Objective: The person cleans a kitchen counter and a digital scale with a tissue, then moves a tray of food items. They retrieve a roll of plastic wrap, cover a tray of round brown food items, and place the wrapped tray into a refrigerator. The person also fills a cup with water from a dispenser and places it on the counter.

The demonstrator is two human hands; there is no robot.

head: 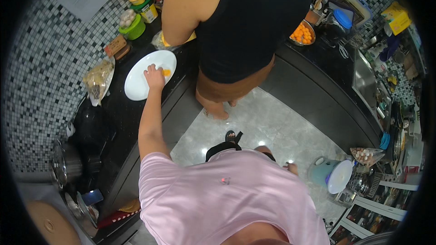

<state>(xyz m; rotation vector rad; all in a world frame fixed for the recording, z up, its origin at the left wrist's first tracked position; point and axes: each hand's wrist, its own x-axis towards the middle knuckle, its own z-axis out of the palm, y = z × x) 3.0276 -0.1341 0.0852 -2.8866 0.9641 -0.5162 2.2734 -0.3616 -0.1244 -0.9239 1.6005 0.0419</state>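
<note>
A large white oval plate (136,81) lies on the black counter at the left. Over it is my left hand (155,76), its bent fingertips at the plate's surface. A small orange-yellow piece (166,72) is on the plate close beside my thumb; whether I grip it cannot be told. Low at my right side, away from the counters, my right hand (291,168) shows only in part beyond the pink shirt, and its fingers are not clear.
Another person (252,27) in black stands close ahead at the counter. Beyond the plate are a bagged food item (98,78) and a green tub (134,29). A metal bowl of orange balls (302,34) stands near a sink (364,73). A lidded bucket (320,172) is at right.
</note>
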